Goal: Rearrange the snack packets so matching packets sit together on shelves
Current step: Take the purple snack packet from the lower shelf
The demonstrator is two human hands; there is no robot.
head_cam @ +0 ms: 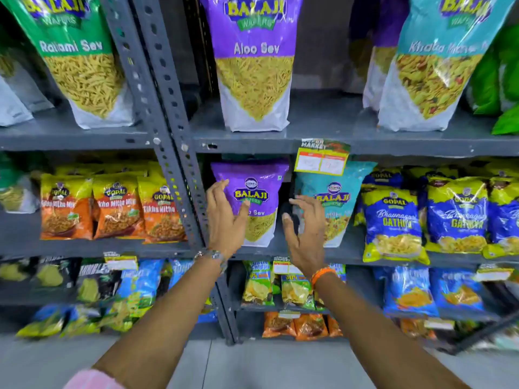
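A small purple Aloo Sev packet (pixel 257 192) stands upright on the middle shelf (pixel 348 248), next to the grey upright post. My left hand (pixel 224 217) is spread flat against its left front, fingers apart. My right hand (pixel 306 231) hovers with curled, parted fingers in the gap between the purple packet and a small teal Balaji packet (pixel 334 197) standing to its right. Neither hand grips anything. A large purple Aloo Sev packet (pixel 254 63) stands on the shelf above, with a large teal packet (pixel 435 66) to its right.
Blue-and-yellow Gopal Gathiya packets (pixel 393 220) fill the middle shelf's right side. Orange Gopal mix packets (pixel 112 211) sit in the left bay, a green Ratlami Sev packet (pixel 78 57) above them. A price tag (pixel 323 160) hangs from the upper shelf edge. Lower shelves hold several small packets.
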